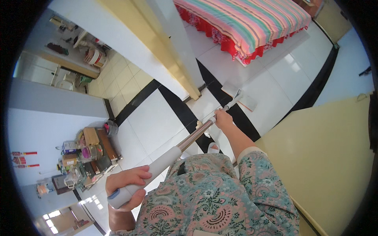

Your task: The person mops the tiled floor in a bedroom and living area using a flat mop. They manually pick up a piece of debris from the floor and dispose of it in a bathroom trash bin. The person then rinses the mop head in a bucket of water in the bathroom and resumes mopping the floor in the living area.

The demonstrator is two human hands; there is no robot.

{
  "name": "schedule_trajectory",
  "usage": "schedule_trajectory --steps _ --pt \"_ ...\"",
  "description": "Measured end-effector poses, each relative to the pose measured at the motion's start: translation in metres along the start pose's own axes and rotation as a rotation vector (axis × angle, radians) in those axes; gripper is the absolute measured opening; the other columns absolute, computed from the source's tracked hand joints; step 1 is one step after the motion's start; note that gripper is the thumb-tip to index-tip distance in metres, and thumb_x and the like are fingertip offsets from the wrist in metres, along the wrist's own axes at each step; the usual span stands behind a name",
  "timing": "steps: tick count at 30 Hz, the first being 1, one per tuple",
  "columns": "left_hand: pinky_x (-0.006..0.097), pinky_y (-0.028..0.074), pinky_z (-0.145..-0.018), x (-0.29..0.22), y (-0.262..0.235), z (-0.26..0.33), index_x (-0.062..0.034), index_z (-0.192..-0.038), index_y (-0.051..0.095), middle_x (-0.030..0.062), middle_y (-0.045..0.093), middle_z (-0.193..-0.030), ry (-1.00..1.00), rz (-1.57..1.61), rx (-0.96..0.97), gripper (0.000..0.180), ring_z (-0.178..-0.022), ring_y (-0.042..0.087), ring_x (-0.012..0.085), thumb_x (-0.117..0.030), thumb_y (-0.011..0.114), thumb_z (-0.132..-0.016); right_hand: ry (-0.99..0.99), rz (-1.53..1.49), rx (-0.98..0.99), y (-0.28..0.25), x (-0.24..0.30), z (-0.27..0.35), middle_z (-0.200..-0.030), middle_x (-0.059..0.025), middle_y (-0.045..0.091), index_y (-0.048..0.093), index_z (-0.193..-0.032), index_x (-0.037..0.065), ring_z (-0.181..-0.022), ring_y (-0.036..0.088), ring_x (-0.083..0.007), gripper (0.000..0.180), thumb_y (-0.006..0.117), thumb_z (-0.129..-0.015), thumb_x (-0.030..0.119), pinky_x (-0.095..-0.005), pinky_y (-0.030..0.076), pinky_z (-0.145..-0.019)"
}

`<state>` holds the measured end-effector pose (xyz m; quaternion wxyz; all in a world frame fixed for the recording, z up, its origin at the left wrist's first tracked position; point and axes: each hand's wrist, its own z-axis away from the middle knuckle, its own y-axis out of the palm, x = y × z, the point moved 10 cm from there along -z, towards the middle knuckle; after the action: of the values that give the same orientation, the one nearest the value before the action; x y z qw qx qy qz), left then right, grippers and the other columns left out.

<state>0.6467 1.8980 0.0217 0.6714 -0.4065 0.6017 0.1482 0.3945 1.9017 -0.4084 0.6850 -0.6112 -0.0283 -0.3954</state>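
A flat mop runs slantwise from near my body to the floor ahead. My left hand [128,185] is closed round the top of its thick light-grey handle [163,161]. Farther down, my right hand [223,118] grips the pole at the lower end of its shiny metal section [197,135]. The rectangular mop head [248,103] lies on the white tiles just past a black floor strip, beside the foot of the yellow door frame. Part of the pole is hidden behind my right hand.
A bed [252,23] with a striped cover and red frill stands ahead. The yellow door frame [179,74] is left of the mop head; a pale yellow door [327,157] is on the right. A cluttered low cabinet [104,145] lines the left wall.
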Motion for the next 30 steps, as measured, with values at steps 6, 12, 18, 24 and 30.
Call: schedule_trajectory --steps 6,12,18,24,30 --pt "0.040 0.050 -0.081 -0.010 -0.068 0.056 0.0022 -0.074 0.059 0.0187 0.063 -0.078 -0.049 -0.121 -0.236 0.022 -0.080 0.063 0.0314 -0.013 0.066 -0.059 -0.276 0.080 0.241 0.055 0.093 0.015 -0.094 -0.0126 0.059 0.058 -0.085 0.007 -0.084 0.060 -0.0312 0.016 0.057 -0.076 0.020 -0.0416 0.048 -0.070" --pt "0.040 0.050 -0.071 -0.026 -0.132 0.123 0.0002 -0.076 0.052 0.0140 0.057 -0.069 -0.149 -0.252 -0.434 0.032 -0.068 0.059 0.0258 -0.024 0.068 -0.064 -0.489 0.082 0.506 0.091 0.194 0.060 -0.085 -0.0143 0.064 0.063 -0.085 0.007 -0.085 0.061 -0.0312 0.021 0.063 -0.072 0.024 -0.0409 0.049 -0.072" --pt "0.041 0.048 -0.072 -0.020 -0.166 0.188 -0.0021 -0.075 0.051 0.0108 0.056 -0.070 -0.142 -0.260 -0.565 0.037 -0.065 0.056 0.0215 -0.033 0.071 -0.069 -0.663 0.098 0.662 0.129 0.234 0.096 -0.081 -0.0114 0.063 0.065 -0.079 0.010 -0.080 0.062 -0.0299 0.020 0.064 -0.069 0.028 -0.0405 0.048 -0.068" --pt "0.041 0.047 -0.070 -0.034 -0.218 0.253 -0.0040 -0.071 0.051 0.0110 0.055 -0.068 -0.144 -0.303 -0.588 0.034 -0.067 0.056 0.0232 -0.034 0.068 -0.070 -0.848 0.155 0.771 0.165 0.292 0.136 -0.085 -0.0124 0.065 0.066 -0.082 0.009 -0.083 0.062 -0.0292 0.028 0.067 -0.066 0.032 -0.0394 0.049 -0.070" --pt "0.041 0.049 -0.059 -0.061 -0.209 0.229 -0.0052 -0.075 0.052 0.0137 0.054 -0.072 0.173 -0.225 -0.741 0.016 -0.064 0.053 0.0258 -0.020 0.057 -0.071 -0.812 0.030 0.665 0.136 0.300 0.144 -0.086 -0.0103 0.064 0.065 -0.087 0.013 -0.083 0.062 -0.0291 0.025 0.065 -0.067 0.028 -0.0400 0.048 -0.069"
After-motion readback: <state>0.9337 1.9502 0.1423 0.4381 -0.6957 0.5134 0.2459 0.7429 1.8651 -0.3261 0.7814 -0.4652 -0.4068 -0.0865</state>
